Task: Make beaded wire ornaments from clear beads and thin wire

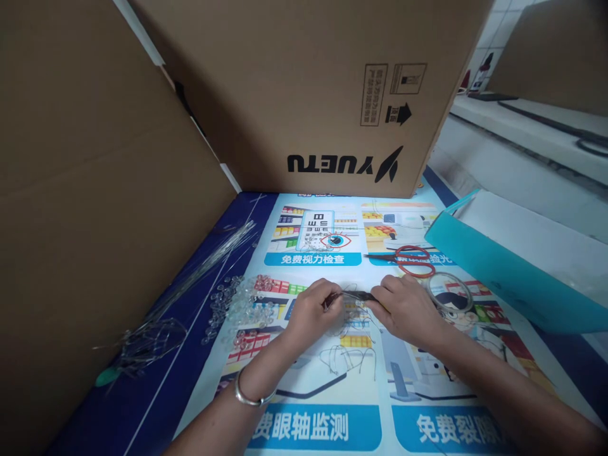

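My right hand is closed around a slim tool with a dark body and a pale metal tip; whether it is tweezers or pliers I cannot tell. The tip points left and meets the fingers of my left hand. Those fingers are pinched together, and what lies between them is hidden. Short bent wire pieces lie just below my hands. To the left spreads a heap of clear round beads. Red-handled scissors and a coil of wire rest beside my right hand.
Tall cardboard panels stand at the back and left. A bundle of long thin wires lies along the left panel. On the right is an open teal box. A printed sheet covers the table.
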### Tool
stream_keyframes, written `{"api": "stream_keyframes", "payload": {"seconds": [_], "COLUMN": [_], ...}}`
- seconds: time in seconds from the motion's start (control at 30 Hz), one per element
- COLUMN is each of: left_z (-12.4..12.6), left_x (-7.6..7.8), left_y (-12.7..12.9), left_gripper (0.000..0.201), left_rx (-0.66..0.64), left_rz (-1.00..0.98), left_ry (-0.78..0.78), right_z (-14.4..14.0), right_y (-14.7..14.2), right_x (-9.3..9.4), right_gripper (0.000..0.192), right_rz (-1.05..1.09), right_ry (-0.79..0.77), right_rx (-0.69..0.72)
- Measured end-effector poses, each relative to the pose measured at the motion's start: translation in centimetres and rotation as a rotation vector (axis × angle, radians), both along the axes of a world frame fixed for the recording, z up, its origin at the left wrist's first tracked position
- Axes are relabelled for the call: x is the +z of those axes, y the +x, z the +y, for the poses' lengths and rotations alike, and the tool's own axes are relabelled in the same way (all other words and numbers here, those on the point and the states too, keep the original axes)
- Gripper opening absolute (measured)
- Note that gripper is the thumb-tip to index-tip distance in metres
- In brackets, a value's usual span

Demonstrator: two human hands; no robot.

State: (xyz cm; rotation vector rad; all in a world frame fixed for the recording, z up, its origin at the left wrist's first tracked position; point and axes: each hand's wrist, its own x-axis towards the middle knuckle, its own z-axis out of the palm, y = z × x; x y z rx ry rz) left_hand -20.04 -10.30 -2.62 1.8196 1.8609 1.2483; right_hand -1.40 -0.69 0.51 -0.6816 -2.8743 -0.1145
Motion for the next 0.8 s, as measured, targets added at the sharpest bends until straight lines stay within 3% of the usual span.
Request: {"api": "stream_keyframes", "payload": {"seconds": [0.8], "left_z": [-0.10], "left_x": [-0.16], "left_y": [-0.01], "left_gripper": [0.010], "left_rx": [-0.013], "left_rz": [0.010], "left_ry": [0.091], "right_z": [0.36], "right_y": [0.02], "right_x": [0.21], "right_gripper": [0.026], "right_rz": [0.004], "right_ry": [0.131], "right_rx": [0.038]}}
